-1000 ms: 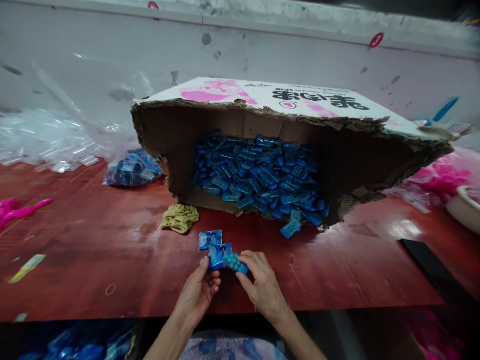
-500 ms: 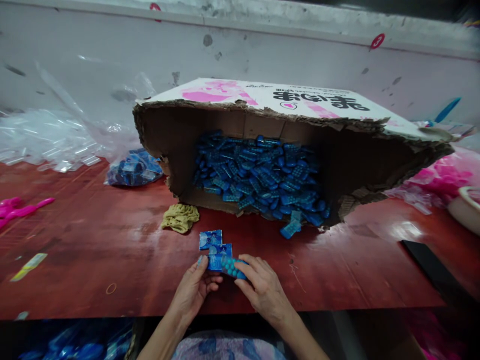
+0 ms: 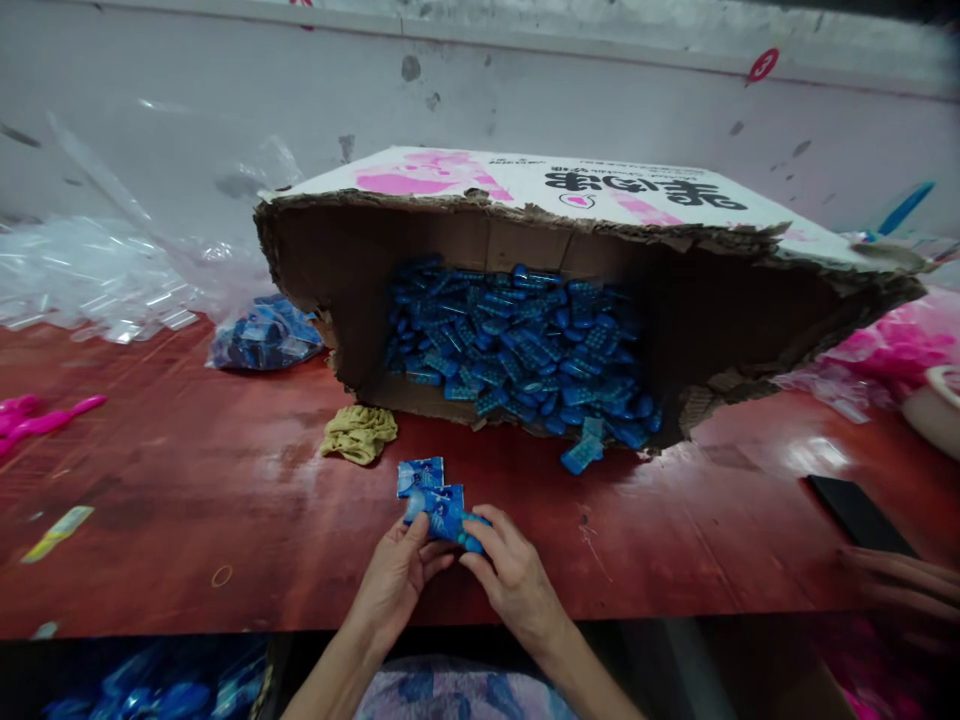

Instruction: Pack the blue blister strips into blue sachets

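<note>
Grip of the right hand (image 3: 514, 575): fingertips and thumb pinched on a blue bead-filled piece (image 3: 470, 538), mostly covered by the fingers. Grip of the left hand (image 3: 397, 572): thumb pressed on the left end of a blue printed packet (image 3: 442, 517), fingers curled below; whether one packet or two overlapped, cannot tell. Governing relation: bead-filled piece at the right end of the packet, between both hands, right hand nearer to the piece, left hand at the opposite end. Long axis of the piece, as far as visible: slightly oblique, down and rightward from packet into right grip. Whether inside, over or under the packet edge: cannot tell. Just beyond, to the left, another blue printed packet (image 3: 420, 474) flat on the red desk (image 3: 300, 540). Farther off, torn-edged cardboard box (image 3: 645, 185), mouth toward the hands, heap of blue bead-filled pieces (image 3: 525, 340) inside.
</note>
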`<state>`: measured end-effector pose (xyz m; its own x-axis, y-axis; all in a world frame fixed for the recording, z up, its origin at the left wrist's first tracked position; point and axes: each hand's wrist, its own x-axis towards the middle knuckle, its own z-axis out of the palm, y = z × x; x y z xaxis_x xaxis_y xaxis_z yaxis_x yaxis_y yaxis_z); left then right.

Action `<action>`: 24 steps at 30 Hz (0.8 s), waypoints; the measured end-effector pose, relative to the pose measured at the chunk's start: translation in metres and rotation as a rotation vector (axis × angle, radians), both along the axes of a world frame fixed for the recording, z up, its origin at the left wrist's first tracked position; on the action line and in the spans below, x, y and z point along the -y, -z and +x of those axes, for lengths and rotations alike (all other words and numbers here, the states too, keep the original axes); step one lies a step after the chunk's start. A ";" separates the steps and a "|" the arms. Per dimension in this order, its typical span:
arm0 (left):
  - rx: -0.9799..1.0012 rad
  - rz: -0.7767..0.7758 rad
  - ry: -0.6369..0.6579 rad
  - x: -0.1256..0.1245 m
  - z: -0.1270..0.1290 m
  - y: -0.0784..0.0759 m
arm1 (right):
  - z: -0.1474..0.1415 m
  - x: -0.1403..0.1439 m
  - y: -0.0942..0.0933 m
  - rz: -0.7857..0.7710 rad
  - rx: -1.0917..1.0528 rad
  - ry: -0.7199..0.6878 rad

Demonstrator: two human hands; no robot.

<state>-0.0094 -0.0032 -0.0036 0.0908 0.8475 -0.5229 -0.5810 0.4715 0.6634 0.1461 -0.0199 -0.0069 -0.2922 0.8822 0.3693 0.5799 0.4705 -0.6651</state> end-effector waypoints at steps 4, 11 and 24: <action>0.088 -0.081 0.029 0.002 0.002 0.002 | -0.010 0.002 0.002 -0.030 -0.160 -0.067; 0.218 -0.049 0.263 0.004 -0.011 0.001 | 0.000 -0.009 -0.008 -0.399 -0.572 -0.090; 0.356 0.000 0.276 0.015 0.002 -0.001 | -0.005 -0.012 0.007 -0.701 -0.908 -0.295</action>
